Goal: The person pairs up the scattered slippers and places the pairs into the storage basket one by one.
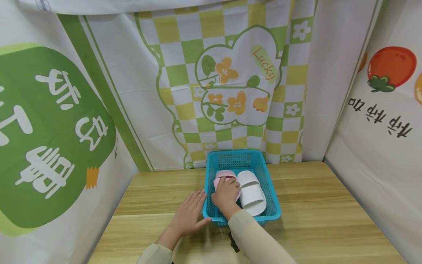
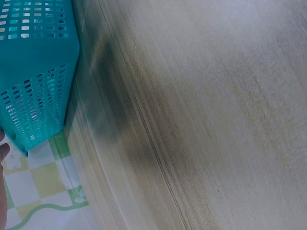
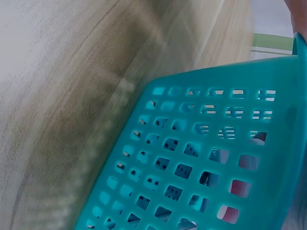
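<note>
A turquoise plastic basket (image 1: 274, 205) with perforated walls stands on the wooden table. Inside it, a white slipper (image 1: 252, 196) with a ribbed strap lies on the right, and a pink slipper (image 1: 225, 173) is on the left. My right hand (image 1: 226, 192) reaches over the near rim and holds the pink slipper, with curled fingers covering much of it. Beside the basket's left wall, my left hand (image 1: 189, 214) has its fingers extended, fingertips right at the rim. The basket's wall fills much of the right wrist view.
The wooden table (image 1: 313, 205) extends to both sides of the basket. Behind it hangs a checkered green and yellow cloth (image 1: 184, 106), close to the basket's far side. Printed white curtains (image 1: 369, 146) enclose the left and right. A dark strap (image 1: 233, 242) shows below the right forearm.
</note>
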### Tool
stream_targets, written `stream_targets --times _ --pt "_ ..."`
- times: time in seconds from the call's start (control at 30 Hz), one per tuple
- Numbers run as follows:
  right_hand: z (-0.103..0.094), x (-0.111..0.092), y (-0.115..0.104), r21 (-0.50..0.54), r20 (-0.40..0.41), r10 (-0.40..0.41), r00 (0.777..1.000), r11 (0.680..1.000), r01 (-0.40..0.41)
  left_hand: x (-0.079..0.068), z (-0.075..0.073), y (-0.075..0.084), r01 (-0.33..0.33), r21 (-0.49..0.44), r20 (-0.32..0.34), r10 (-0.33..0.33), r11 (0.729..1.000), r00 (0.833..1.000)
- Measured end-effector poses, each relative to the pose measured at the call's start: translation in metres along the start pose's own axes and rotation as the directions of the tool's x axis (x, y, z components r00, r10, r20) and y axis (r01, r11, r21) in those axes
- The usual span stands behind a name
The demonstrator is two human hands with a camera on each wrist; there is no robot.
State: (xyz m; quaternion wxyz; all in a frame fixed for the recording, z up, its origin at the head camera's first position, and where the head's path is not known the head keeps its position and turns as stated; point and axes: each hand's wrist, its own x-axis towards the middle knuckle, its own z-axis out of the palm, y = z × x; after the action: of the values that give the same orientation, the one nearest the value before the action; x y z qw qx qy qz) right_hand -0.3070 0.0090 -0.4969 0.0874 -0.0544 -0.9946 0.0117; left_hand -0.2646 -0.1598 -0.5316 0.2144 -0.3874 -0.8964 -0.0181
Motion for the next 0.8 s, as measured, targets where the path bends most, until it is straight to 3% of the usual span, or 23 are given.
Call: stream_targets --times 0.5,0.8 --pt "0.0092 -0.0047 0.0026 0.037 0.011 -0.020 1.000 0.999 0.019 0.0005 0.0024 0.0001 -0.008 -0.012 -0.023 0.007 1.000 1.000" --pt "0.0069 -0.0065 0.0030 0.074 0.050 -0.030 0.998 0.997 0.026 0.0002 0.0019 -0.0002 0.006 -0.006 0.001 -0.006 1.000 1.000"
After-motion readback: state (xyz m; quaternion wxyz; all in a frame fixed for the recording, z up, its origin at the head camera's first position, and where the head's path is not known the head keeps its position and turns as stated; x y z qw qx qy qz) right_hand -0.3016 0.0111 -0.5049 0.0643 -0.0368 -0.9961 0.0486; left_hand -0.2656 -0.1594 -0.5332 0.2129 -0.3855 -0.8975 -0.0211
